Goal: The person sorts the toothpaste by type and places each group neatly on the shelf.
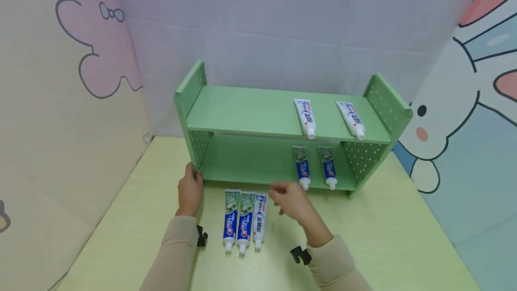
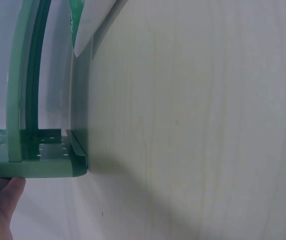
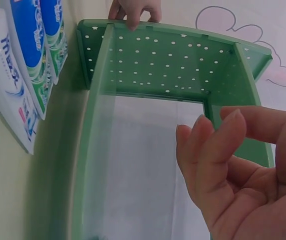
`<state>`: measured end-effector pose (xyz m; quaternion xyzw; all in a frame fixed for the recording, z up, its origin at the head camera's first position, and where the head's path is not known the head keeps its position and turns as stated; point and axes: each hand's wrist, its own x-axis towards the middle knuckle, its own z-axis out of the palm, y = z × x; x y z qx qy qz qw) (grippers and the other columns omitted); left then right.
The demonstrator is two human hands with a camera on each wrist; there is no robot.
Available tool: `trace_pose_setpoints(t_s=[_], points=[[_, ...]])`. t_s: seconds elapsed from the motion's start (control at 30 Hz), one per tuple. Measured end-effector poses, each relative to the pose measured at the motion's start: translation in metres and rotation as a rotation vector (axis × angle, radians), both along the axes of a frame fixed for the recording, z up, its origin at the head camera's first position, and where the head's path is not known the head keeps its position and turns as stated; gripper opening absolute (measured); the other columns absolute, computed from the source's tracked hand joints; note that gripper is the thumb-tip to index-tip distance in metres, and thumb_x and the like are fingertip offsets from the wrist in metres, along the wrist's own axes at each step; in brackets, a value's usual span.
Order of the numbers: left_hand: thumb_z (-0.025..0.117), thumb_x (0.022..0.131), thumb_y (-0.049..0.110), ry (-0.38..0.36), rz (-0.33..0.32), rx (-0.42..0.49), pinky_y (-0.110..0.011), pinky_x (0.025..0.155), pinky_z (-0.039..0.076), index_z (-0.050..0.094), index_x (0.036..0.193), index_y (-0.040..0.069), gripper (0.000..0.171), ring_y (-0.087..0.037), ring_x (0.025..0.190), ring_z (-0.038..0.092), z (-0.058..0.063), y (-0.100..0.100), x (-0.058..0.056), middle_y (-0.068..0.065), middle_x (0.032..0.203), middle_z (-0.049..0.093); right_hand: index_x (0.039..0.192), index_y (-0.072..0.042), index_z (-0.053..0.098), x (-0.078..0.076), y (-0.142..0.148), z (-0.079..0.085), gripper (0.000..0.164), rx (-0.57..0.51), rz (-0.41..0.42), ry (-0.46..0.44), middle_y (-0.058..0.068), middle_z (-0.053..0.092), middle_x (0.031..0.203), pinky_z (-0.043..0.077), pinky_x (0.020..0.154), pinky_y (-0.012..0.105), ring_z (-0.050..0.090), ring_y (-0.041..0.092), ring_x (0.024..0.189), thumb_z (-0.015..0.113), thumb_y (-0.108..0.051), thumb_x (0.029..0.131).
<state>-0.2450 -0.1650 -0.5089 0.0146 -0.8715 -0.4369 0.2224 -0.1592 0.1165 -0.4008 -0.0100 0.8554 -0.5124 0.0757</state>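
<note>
A green two-tier shelf stands on the table. My left hand grips its left side panel near the bottom, the thumb on one face and fingers on the other. In the head view, my right hand hovers in front of the lower tier, its fingers loosely bent and nothing between them. Just left of it lies a white toothpaste tube, beside two green-and-blue Crest toothpaste tubes, all caps toward me.
Two white toothpaste tubes lie on the upper tier, toward the right. Below them, two green-and-blue tubes rest on the lower tier, caps over its front edge. Behind the shelf hangs a pale curtain.
</note>
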Motion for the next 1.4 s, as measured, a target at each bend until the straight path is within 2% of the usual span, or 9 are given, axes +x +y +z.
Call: trace_pose_setpoints(t_s=[0.37,0.5,0.7,0.9,1.07,1.2,1.4], points=[[0.05,0.102,0.01,-0.012,0.005,-0.002,-0.056,0.071,0.049,0.044,0.136,0.002,0.035,-0.045,0.093,0.064,0.003,0.001,0.002,-0.031,0.113,0.062,0.123,0.007,0.061,-0.001,-0.004,-0.022,0.033,0.017,0.001,-0.041,0.007,0.062,0.083,0.051,0.053,0.037,0.056,0.017,0.065,0.061,-0.011,0.096],[0.05,0.102,0.009,-0.007,0.005,-0.002,-0.056,0.071,0.049,0.044,0.136,0.001,0.035,-0.045,0.094,0.064,0.004,0.002,0.002,-0.031,0.113,0.062,0.124,0.006,0.062,-0.001,-0.006,-0.027,0.033,0.026,0.0,-0.057,0.006,0.063,0.084,0.05,0.051,0.033,0.058,0.021,0.062,0.061,-0.012,0.095],[0.051,0.102,0.009,-0.006,0.005,0.001,-0.056,0.071,0.05,0.045,0.136,0.002,0.035,-0.045,0.095,0.064,0.003,0.002,0.002,-0.03,0.115,0.062,0.123,0.008,0.061,0.001,-0.009,-0.034,0.034,0.021,-0.009,-0.073,0.012,0.066,0.09,0.053,0.055,0.039,0.058,0.021,0.065,0.061,-0.011,0.095],[0.051,0.102,0.009,-0.01,0.007,0.003,-0.056,0.072,0.05,0.045,0.136,0.002,0.035,-0.044,0.097,0.064,0.002,0.002,0.002,-0.03,0.116,0.062,0.126,0.009,0.058,0.002,-0.012,-0.043,0.037,0.047,-0.017,-0.127,0.016,0.065,0.093,0.054,0.06,0.041,0.063,0.03,0.065,0.062,-0.01,0.095],[0.051,0.102,0.009,-0.007,0.007,0.003,-0.056,0.072,0.05,0.045,0.136,0.002,0.035,-0.044,0.096,0.064,0.001,0.001,0.001,-0.03,0.115,0.062,0.126,0.01,0.058,0.003,-0.014,-0.051,0.037,0.061,-0.024,-0.146,0.016,0.064,0.091,0.053,0.062,0.042,0.062,0.024,0.058,0.063,-0.01,0.095],[0.051,0.102,0.008,0.002,0.005,0.002,-0.056,0.07,0.05,0.045,0.135,0.001,0.035,-0.044,0.093,0.065,0.001,0.001,0.001,-0.031,0.113,0.062,0.124,0.011,0.057,0.003,-0.015,-0.058,0.035,0.062,-0.028,-0.145,0.014,0.063,0.086,0.053,0.058,0.038,0.06,0.02,0.054,0.062,-0.008,0.095],[0.051,0.102,0.008,0.007,0.006,-0.004,-0.056,0.07,0.049,0.045,0.135,0.0,0.035,-0.045,0.093,0.064,0.002,0.001,0.001,-0.032,0.112,0.062,0.124,0.01,0.058,0.002,-0.017,-0.067,0.035,0.098,-0.044,-0.154,0.009,0.062,0.088,0.051,0.057,0.034,0.063,0.024,0.057,0.062,-0.009,0.095]])
